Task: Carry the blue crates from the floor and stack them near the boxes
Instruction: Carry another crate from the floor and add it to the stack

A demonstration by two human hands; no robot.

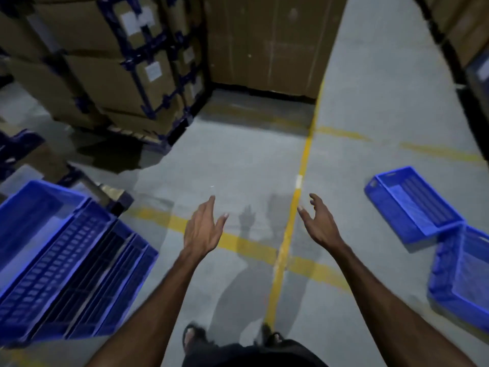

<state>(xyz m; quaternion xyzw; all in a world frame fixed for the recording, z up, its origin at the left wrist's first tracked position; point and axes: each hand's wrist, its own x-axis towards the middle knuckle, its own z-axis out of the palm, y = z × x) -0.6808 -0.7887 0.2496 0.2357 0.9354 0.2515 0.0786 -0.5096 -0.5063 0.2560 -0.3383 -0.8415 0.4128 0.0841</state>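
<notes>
- Both hands are out in front, empty: the left hand [202, 231] and right hand [318, 223] hold nothing, fingers loosely spread over the bare concrete floor [238, 160].
- A stack of blue crates [66, 260] stands at the person's left, near the strapped cardboard boxes [113, 62].
- Two more lie on the floor at the right: a far blue crate [412, 203], and a near blue crate [465, 276] just beside it.
- Judged step: between carries, heading for the next crate.
- The next move likely calls for turning right across the yellow floor line [291, 226], stooping, and gripping a crate's rim on both sides.
</notes>
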